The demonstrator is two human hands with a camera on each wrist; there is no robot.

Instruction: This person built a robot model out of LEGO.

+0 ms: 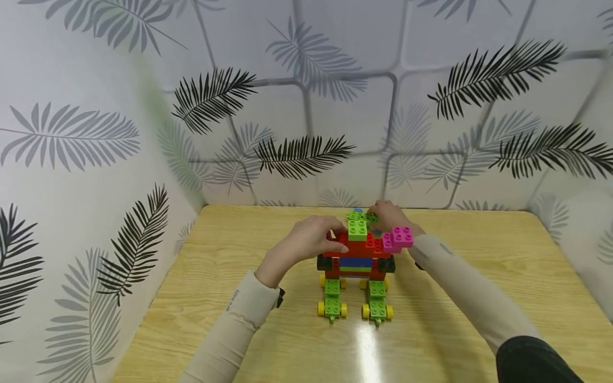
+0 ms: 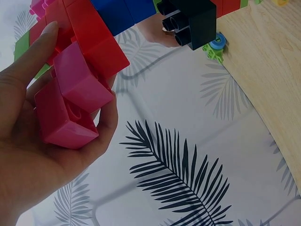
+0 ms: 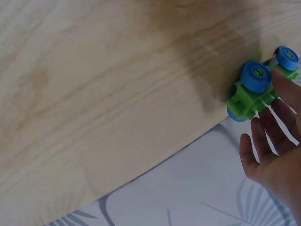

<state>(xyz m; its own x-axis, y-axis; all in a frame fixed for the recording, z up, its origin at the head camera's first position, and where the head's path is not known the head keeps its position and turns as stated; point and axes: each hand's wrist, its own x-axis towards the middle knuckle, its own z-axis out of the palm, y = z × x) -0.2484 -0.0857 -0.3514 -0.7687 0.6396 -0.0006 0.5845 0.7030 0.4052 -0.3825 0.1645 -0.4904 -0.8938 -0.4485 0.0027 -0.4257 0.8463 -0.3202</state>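
Observation:
A figure of toy building bricks (image 1: 356, 247) stands on the table, with red, blue, black and green bricks stacked on green wheeled bases. My left hand (image 1: 311, 236) grips its upper left side. In the left wrist view, the thumb lies on a red brick (image 2: 96, 40) and the fingers curl round pink bricks (image 2: 66, 115). Behind the figure, my right hand (image 1: 390, 215) reaches toward the table's back edge. There it pinches a green wheeled base (image 3: 249, 101) with blue wheels, between thumb and fingers in the right wrist view. Part of this base is hidden by the hand.
Two green bases with yellow wheels (image 1: 332, 306) carry the figure at the front. Pink bricks (image 1: 398, 239) jut from its right side, close to my right forearm. A leaf-patterned wall covering (image 1: 335, 106) rises behind the wooden table (image 1: 215, 330).

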